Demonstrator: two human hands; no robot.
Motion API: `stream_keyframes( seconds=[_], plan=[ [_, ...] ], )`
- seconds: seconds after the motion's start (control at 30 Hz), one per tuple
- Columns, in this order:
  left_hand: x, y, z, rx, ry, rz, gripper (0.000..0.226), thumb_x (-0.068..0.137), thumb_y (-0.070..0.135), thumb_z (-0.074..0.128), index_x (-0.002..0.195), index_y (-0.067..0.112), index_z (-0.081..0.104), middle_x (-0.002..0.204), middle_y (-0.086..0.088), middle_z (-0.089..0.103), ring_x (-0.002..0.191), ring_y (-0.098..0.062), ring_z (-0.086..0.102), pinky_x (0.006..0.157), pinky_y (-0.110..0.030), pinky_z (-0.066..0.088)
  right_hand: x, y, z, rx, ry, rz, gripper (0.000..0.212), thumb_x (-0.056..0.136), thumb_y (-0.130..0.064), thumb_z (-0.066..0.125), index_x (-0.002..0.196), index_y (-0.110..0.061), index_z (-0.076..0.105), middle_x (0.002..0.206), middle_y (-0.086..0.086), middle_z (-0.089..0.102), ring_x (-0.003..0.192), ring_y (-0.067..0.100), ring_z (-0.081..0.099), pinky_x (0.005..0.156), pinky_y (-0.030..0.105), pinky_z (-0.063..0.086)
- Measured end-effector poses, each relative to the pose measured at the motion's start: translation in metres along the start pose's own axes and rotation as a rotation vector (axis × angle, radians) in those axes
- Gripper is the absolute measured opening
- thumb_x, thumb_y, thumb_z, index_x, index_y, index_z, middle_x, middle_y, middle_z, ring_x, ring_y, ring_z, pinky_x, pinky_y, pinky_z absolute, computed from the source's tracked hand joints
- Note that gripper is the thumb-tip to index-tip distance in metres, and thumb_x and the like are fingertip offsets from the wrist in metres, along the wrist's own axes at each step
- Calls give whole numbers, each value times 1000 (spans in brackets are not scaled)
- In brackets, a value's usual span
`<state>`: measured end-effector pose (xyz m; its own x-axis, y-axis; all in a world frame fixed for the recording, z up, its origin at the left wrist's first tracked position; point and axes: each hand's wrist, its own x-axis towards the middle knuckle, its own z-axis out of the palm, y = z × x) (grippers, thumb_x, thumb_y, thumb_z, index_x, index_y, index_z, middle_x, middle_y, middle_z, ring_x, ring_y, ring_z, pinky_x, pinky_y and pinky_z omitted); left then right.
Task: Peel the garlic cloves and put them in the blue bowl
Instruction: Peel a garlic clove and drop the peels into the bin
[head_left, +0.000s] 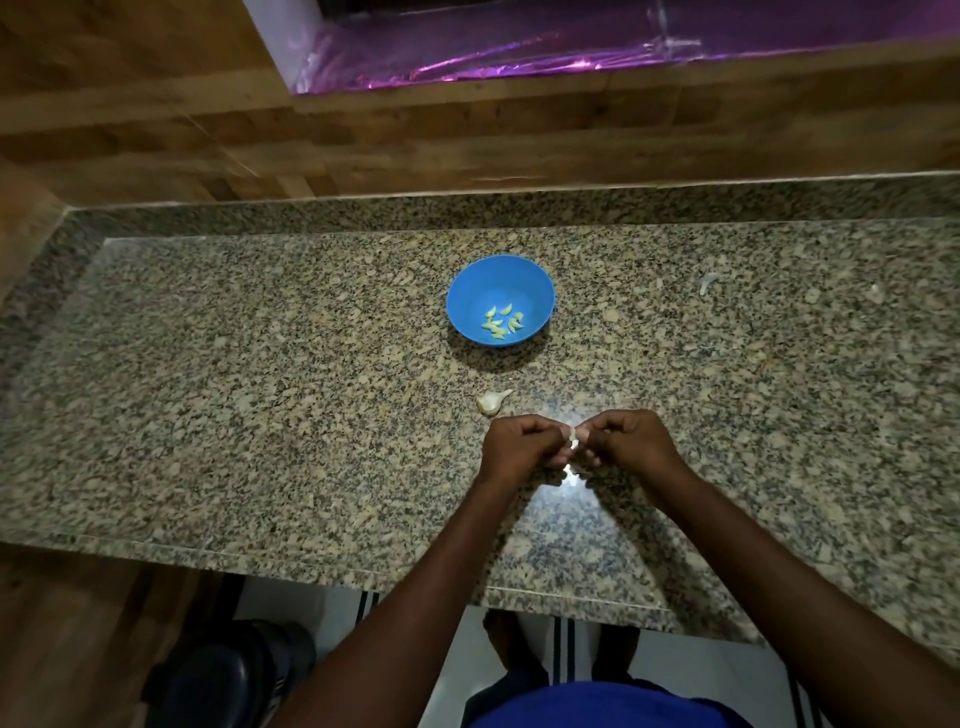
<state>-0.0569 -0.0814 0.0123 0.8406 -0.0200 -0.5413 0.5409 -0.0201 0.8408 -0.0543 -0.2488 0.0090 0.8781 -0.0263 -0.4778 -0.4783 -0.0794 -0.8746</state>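
While both hands meet over the near middle of the counter (260, 415), a clove (573, 437) is pinched between them: left hand (517, 447) and right hand (631, 441) have fingers curled on it from either side, only a pale sliver showing. Step in hand, by my reading: stripping the skin from this clove. Blue bowl (500, 275) sits further back, well apart from the hands, several peeled cloves (503, 323) in its bottom. A remaining garlic piece (492, 402) lies between bowl and hands, just beside the left knuckles. Next move likely needs the skin pulled free, then a short forward reach over that piece. Bare stone lies either side; the counter's front edge is near the forearms. Skin scraps (706, 283) lie far right.
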Motion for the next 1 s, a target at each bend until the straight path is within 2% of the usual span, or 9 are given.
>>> stream_keyframes(
  seconds=[0.13, 0.23, 0.3, 0.4, 0.47, 0.6, 0.73, 0.9, 1.0],
  plan=[
    [1, -4, 3, -28, 7, -45, 8, 87, 10, 75, 81, 5, 76, 76, -19, 74, 65, -26, 67, 59, -31, 59, 5, 6, 2, 4, -20, 68, 12, 89, -2, 70, 78, 3, 70, 57, 15, 63, 49, 21, 55, 47, 23, 48],
    [1, -5, 1, 1, 38, -45, 22, 90, 17, 74, 82, -3, 74, 71, -16, 71, 54, -21, 60, 53, -27, 55, 5, 10, 1, -19, -48, 87, 16, 92, -3, 68, 76, 0, 69, 64, 20, 64, 54, 25, 57, 49, 27, 49],
    [1, -8, -1, 88, 49, 3, 20, 88, 16, 76, 81, -2, 73, 68, -15, 70, 52, -20, 59, 57, -33, 54, 3, 12, -1, -10, -68, 95, 15, 92, -2, 67, 77, 1, 69, 69, 23, 66, 54, 24, 59, 48, 28, 50],
    [0, -12, -5, 201, 58, 94, 3, 78, 11, 78, 79, 13, 76, 70, -13, 73, 59, -20, 64, 61, -36, 56, 3, 11, -1, 9, -82, 109, 14, 92, 2, 66, 79, 4, 69, 67, 22, 66, 51, 24, 61, 50, 33, 54],
    [1, -12, -7, 266, 50, 124, 11, 75, 9, 77, 80, 18, 77, 71, -8, 74, 64, -18, 67, 66, -39, 59, 3, 10, 0, 19, -81, 121, 13, 91, 4, 65, 79, 6, 69, 65, 23, 66, 49, 23, 61, 51, 34, 55],
    [1, -9, -6, 227, -10, 124, 11, 90, 7, 69, 90, 14, 78, 74, -15, 75, 62, -24, 68, 67, -50, 61, -1, 6, 2, 44, -71, 121, 11, 90, 6, 65, 80, 8, 69, 67, 26, 64, 51, 27, 60, 53, 38, 57],
    [-2, -6, -4, 196, -26, 164, 2, 85, 9, 77, 84, 8, 76, 71, -17, 73, 60, -30, 67, 62, -50, 61, -2, 5, 1, 51, -91, 119, 9, 89, 3, 68, 85, 11, 70, 70, 30, 65, 59, 33, 62, 61, 47, 60],
    [-5, -4, -2, 98, -48, 127, 5, 84, 2, 76, 89, 4, 77, 77, -17, 74, 64, -22, 68, 65, -34, 60, -7, -3, -2, -145, -226, 83, 30, 100, -8, 56, 80, 10, 68, 65, 18, 66, 54, 24, 58, 51, 27, 49],
    [-8, -3, -1, 82, -58, 110, 9, 83, -3, 76, 88, 4, 77, 75, -19, 72, 60, -20, 67, 58, -28, 57, -11, -11, -3, -234, -275, 68, 35, 98, -6, 50, 66, -6, 64, 58, 11, 61, 49, 19, 52, 49, 22, 41]
  ],
)
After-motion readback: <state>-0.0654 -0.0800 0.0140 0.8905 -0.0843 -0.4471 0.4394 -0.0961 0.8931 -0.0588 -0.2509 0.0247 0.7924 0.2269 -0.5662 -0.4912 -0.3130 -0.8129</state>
